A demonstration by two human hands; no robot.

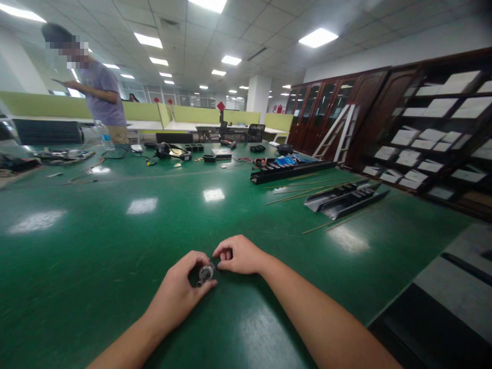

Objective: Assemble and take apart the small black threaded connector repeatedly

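My left hand (pixel 179 287) is closed around a small metal part with a round toothed-looking flange and a short shaft (pixel 205 273). The thumb lies below the part and the fingers curl over its far side. Just right of it, my right hand (pixel 240 254) has its fingers bent, with thumb and index finger close together at the part's far end. Whether those fingertips grip anything is too small to make out. Both hands are low over the green tabletop (pixel 172 220).
Metal channels (pixel 346 200) and thin rods (pixel 292 197) lie at the right. A longer black channel (pixel 292 171) is behind them. Farther back are a headset (pixel 172 152), a bottle (pixel 104 137) and cables. A person (pixel 103 92) stands at the far left. A ladder (pixel 340 133) leans near the cabinets.
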